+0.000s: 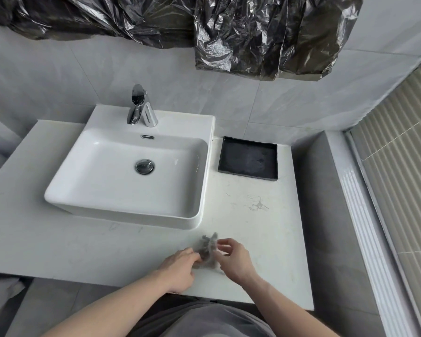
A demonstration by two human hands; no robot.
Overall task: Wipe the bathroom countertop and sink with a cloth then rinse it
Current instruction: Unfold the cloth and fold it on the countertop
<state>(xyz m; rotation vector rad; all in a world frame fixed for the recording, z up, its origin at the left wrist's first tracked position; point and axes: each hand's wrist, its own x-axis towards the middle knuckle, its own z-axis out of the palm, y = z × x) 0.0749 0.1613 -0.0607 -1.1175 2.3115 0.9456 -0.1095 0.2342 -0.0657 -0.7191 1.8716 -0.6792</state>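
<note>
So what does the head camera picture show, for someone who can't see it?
Two hands, left hand and right hand, hold a small grey cloth over a white countertop, near a white sink with a faucet and a black tray.

This is looking like a home bathroom. A white ceramic sink [122,176] is sitting on top of a pale stone surface [253,227], with a chrome faucet [137,105] rising at its back edge and a round metal drain [144,166] showing in the basin floor. Large grey tiles [229,100] are covering the wall behind it. A shallow black tray [248,158] is lying just beside the sink. Crinkled dark plastic sheeting [229,32] is hanging over the wall above, and ribbed blinds [399,142] are closing off the right side.
</note>
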